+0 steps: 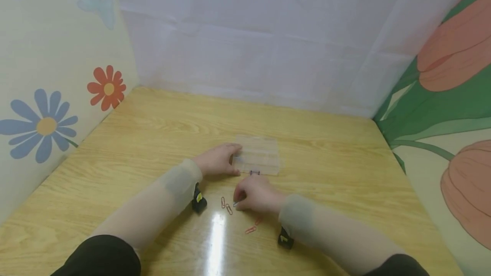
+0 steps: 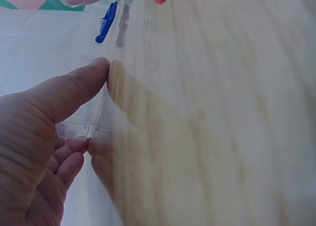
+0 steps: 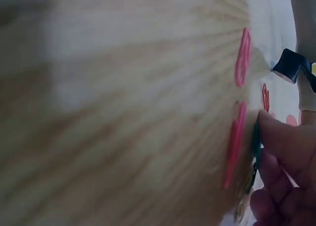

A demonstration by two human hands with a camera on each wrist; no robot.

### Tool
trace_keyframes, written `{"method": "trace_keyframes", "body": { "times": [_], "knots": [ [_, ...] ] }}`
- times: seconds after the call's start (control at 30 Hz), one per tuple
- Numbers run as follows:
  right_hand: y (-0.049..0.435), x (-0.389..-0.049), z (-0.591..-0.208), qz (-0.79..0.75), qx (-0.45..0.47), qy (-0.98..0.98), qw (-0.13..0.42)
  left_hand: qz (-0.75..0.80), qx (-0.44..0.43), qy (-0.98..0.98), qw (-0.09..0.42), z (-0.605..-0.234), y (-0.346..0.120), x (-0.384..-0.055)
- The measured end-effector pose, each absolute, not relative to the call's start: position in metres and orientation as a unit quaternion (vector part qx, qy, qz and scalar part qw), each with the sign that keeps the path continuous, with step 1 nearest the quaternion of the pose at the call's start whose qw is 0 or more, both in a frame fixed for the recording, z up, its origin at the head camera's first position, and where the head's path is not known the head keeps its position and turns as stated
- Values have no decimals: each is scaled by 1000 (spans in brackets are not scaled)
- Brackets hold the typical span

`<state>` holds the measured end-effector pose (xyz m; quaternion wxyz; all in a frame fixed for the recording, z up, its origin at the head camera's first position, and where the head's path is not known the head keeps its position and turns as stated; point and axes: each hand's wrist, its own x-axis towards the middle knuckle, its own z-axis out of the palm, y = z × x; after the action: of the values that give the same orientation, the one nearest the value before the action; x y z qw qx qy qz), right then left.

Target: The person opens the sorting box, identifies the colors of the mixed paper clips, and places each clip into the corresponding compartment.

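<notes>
A clear compartment box [image 1: 257, 154] lies on the table, a dark blue latch [image 2: 106, 23] on its near side. My left hand [image 1: 218, 161] grips the box at its left end; in the left wrist view the thumb [image 2: 81, 85] presses its near edge while the other fingers are at a corner. Close in front of the box, my right hand [image 1: 255, 195] pinches a green paper clip [image 3: 256, 142] between thumb and fingertips, low over the table. Red paper clips [image 1: 229, 209] lie left of this hand, and pink paper clips [image 1: 250, 230] lie nearer to me.
The wood-grain table [image 1: 326, 161] is backed by a white cloth [image 1: 249, 46]. Flower-painted panels [image 1: 42, 76] stand along both sides. Each wrist wears a small black camera [image 1: 199, 201]. A bright light reflection [image 1: 216, 242] falls on the table's near part.
</notes>
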<state>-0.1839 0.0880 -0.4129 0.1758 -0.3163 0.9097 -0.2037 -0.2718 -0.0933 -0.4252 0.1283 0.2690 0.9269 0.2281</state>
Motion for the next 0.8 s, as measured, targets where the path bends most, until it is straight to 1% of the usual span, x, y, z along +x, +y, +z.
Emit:
{"method": "trace_keyframes", "body": {
  "times": [0.27,0.5,0.7,0.8],
  "knots": [
    [86,-180,-413,-162,-311,922,166,232,273,925,129,-425,-93,-272],
    [87,-179,-410,-143,-334,919,151,230,278,924,126,-425,-94,-272],
    [91,-180,-413,-182,-333,913,150,231,272,925,131,-422,-93,-270],
    [92,-183,-410,-248,-315,900,169,229,276,925,124,-424,-93,-271]
  ]
}}
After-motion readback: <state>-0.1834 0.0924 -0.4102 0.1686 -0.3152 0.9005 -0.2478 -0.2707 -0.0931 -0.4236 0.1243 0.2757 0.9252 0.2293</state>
